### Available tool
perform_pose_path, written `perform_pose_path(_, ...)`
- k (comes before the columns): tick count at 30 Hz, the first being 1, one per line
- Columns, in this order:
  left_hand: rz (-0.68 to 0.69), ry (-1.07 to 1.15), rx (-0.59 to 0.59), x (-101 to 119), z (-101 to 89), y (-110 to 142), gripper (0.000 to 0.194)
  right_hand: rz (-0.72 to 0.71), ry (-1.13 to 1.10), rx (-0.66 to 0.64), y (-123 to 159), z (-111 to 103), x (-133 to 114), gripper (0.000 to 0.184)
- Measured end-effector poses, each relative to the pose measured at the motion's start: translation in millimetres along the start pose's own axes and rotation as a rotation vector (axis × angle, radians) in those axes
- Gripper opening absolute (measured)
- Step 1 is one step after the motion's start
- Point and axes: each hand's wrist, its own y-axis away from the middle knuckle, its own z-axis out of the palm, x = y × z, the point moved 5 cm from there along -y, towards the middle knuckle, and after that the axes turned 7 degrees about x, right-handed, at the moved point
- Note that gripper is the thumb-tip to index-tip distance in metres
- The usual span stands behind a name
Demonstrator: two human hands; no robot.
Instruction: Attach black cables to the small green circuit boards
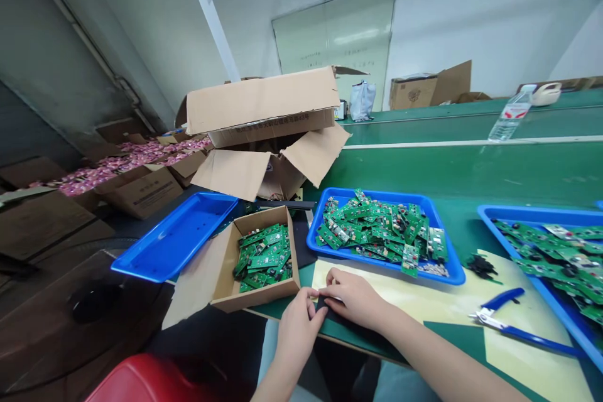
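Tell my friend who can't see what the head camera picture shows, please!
The left hand and right hand hold a small dark piece above a green workbench. A blue tray and an open cardboard box of green circuit boards sit just ahead, with blue-handled pliers to the right.

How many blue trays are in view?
3: an empty blue tray left of the cardboard box, a loaded blue tray of green circuit boards ahead, and another loaded blue tray at right. A blue sliver beyond it may be a fourth.
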Motion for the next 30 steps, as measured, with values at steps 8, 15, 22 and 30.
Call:
perform_pose_path(8,0.033,-0.024,-0.003,-6.0,3.8,-2.7,0.017,0.002,-0.021,0.023,-2.8,-0.4,1.1,0.024)
perform_pose_path(15,0.055,-0.043,0.016,-6.8,4.6,0.0,0.028,0.045,-0.066,0.032,-4.7,0.8,1.6,0.015)
perform_pose_path(22,0.061,-0.068,0.051,-2.9,3.5,4.1,0.035,0.119,-0.206,0.060,-4.2,-7.7,6.9,0.007)
perform_pose_path(30,0.140,-0.132,0.142,-4.3,4.4,6.7,0.030,0.092,-0.257,0.075,-5.0,-4.9,13.4,0.022)
